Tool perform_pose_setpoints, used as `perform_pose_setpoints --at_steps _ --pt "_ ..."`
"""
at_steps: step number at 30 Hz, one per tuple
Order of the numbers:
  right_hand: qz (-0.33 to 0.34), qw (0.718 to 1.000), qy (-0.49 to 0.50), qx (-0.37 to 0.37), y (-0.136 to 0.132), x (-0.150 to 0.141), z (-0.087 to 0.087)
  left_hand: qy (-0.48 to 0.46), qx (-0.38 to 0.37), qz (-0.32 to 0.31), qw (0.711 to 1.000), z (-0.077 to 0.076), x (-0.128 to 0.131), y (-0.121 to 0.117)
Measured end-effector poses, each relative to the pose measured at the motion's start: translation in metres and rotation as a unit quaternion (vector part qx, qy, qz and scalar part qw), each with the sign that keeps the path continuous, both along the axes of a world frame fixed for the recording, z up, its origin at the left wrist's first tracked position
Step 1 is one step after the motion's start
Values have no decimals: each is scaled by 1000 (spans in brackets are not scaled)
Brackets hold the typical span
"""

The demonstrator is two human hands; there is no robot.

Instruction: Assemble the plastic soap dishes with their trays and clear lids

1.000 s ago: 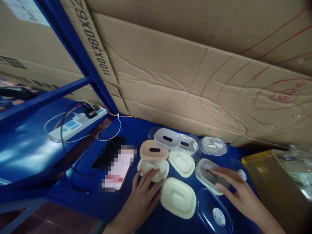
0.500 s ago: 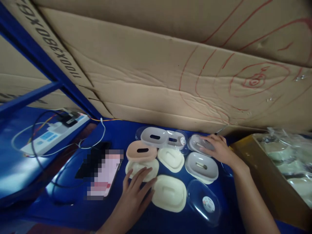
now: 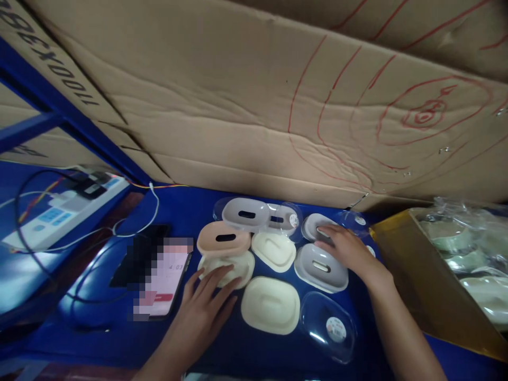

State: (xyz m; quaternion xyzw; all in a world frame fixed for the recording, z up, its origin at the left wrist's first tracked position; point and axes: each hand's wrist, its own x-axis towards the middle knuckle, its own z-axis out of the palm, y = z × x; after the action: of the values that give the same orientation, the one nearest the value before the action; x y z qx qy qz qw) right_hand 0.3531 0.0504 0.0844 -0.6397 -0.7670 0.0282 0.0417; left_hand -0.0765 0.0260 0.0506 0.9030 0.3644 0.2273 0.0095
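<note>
My left hand has its fingers spread over a cream oval dish, fingertips on or just above it. My right hand reaches over a grey slotted dish, its fingers stretched across the near edge; whether they press on it is unclear. Below that wrist lies another grey slotted dish on a cream base. Two more cream dishes sit between my hands. A peach slotted dish overlaps the cream one under my left hand. Behind are overlapping grey slotted dishes with clear covers.
A clear cover with a round sticker lies at the front. To the right, a cardboard box holds plastic-wrapped pale items. On the left are a phone, a power strip and cables. A cardboard wall stands behind.
The camera view has shifted, so the dishes appear a little further left and up. Both hands stay over the same dishes. Clear covers beside my right hand show more plainly.
</note>
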Motion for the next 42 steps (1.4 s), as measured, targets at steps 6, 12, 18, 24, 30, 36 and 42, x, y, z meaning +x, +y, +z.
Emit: perform_pose_setpoints --at_steps 6,12,18,24,30,36,42 --pt "19 998 47 -23 -1 5 -8 -5 12 20 1000 -3 -17 5" --pt "-17 1000 18 0 -8 -3 -13 11 16 5 1000 16 0 28" --pt "-5 998 57 11 -11 -8 -4 71 36 -3 997 33 27 79" --pt "-38 983 144 104 -26 8 7 76 -8 31 997 36 41 127" --pt "3 989 96 115 -15 -4 -11 85 -18 -19 996 38 48 132" --pt "-5 980 85 181 -41 -11 13 11 26 -30 999 63 5 80" --pt "76 991 84 75 -156 -31 25 -57 30 118 991 55 -76 7"
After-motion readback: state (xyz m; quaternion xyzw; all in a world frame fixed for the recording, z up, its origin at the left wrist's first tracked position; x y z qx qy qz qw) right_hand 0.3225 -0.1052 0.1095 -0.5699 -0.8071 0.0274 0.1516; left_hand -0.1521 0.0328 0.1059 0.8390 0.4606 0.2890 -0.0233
